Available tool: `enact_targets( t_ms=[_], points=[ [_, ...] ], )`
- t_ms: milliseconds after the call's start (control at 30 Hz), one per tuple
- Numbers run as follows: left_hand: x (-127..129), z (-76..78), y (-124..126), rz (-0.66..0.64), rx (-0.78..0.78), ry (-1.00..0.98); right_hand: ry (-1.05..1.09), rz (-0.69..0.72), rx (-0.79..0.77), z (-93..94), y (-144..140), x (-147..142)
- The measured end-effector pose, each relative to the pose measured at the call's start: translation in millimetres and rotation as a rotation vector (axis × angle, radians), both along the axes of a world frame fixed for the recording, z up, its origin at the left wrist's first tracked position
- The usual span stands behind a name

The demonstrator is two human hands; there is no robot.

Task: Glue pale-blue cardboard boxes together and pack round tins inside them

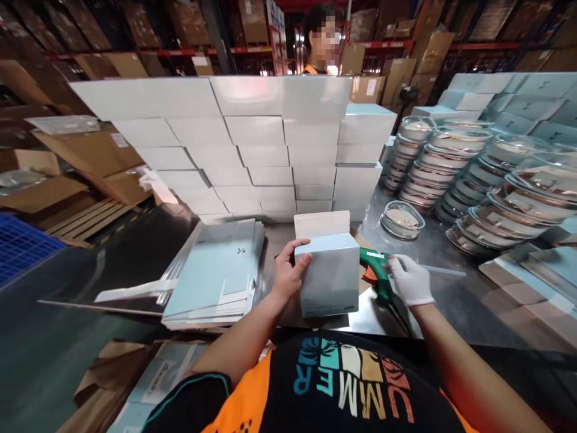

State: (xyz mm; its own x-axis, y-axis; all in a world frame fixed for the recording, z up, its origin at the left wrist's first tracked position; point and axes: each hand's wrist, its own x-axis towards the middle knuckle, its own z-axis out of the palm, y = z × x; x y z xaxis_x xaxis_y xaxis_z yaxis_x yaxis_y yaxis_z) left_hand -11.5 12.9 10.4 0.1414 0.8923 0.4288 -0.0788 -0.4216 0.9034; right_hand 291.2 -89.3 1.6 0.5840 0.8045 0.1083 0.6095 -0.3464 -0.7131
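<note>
The box [331, 276] is held by the left hand [290, 272] at centre; whether the gun [382, 276] is gripped by the right hand [411, 281] is unclear. Upper-middle shelves [387, 44] are partly blocked by a stack [256, 131].

Left hand [289, 272] gripping, right hand [410, 280] seemingly curled

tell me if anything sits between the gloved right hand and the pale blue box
Yes: the green glue gun is between the gloved right hand and the pale blue box, at the box's right. The left hand is directly on the box.
</note>
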Motion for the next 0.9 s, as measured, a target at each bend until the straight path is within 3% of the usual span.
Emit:
enact_targets(
  t_ms=[133,233,333,467,700,900],
  points=[
    [3,-5.0,2,-0.069,0.024,0.005,0.440,0.367,0.275,26.7,24,-50],
    [3,-10.8,4,-0.112,0.050,0.031,0.545,0.515,0.295,38.4,43,-78],
    [2,-17.7,7,-0.097,0.120,-0.035,0.429,0.556,0.320,37.7,50,-79],
    [1,-21.1,13,-0.089,0.212,-0.229,0.193,0.732,0.365,31.1,43,-56],
    [-13,-1.0,19,-0.355,0.420,0.099,0.044,0.935,0.472,29.5,20,-52],
    [-17,3.9,19,-0.363,0.414,0.155,-0.007,0.978,0.488,35.7,25,-58]
  ],
)
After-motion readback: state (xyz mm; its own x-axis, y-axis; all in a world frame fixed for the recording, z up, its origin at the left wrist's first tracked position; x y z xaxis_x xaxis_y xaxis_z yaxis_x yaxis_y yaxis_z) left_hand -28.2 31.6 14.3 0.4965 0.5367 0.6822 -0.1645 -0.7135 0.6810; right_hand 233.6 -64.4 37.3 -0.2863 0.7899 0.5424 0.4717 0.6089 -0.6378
